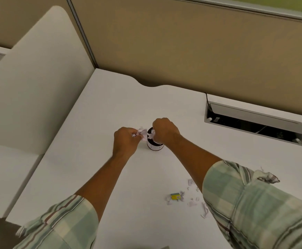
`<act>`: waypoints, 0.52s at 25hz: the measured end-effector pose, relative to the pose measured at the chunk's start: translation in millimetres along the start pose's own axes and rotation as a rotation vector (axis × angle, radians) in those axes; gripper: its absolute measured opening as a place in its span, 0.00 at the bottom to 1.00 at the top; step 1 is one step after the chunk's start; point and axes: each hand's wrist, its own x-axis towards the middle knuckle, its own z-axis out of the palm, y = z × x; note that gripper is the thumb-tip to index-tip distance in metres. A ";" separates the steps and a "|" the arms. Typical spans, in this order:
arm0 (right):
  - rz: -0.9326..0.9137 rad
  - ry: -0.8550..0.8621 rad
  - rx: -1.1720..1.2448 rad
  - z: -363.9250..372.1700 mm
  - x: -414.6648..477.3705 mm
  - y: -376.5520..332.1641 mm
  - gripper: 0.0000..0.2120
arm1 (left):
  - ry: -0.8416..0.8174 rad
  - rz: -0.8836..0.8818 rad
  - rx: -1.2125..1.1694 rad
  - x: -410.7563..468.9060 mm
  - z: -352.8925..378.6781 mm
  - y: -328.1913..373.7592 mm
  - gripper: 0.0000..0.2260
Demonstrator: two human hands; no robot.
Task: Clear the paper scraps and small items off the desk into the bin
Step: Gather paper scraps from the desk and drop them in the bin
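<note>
White surface (110, 108) inside a beige-partitioned cubicle, with a pale rounded divider panel (38, 78) standing along the left edge. Left hand (126, 141) reaching in over the middle, fingers (135, 133) pinched on a crumpled wad of paper scraps (141, 133), held just left of the bin's rim. Small dark cylindrical bin (154, 147) upright at mid-surface, between the two hands, with a pale band round its lower wall. Right hand (164, 129) poised directly above the bin's mouth, fingers curled down and closed around another white scrap (152, 134) that hangs partly into the opening. Plaid sleeves rolled back on both forearms. Further right and nearer the body, loose torn scraps (191, 203) scattered on the surface beside the right sleeve, with a small yellow-and-blue box (175, 196) lying among them. Crumpled printed paper (268, 177) showing just beyond the right elbow. Open cable tray (254, 123) with a raised grey lid set into the surface at far right.
</note>
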 end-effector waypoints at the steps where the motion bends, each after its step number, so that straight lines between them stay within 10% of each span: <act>1: -0.010 -0.008 0.008 0.8 1.4 -0.1 0.10 | -0.003 -0.005 -0.005 0.5 -0.4 -1.5 0.11; 13: 0.075 0.388 0.510 18.2 -38.9 45.0 0.08 | -0.059 0.129 0.027 -5.2 19.8 36.2 0.18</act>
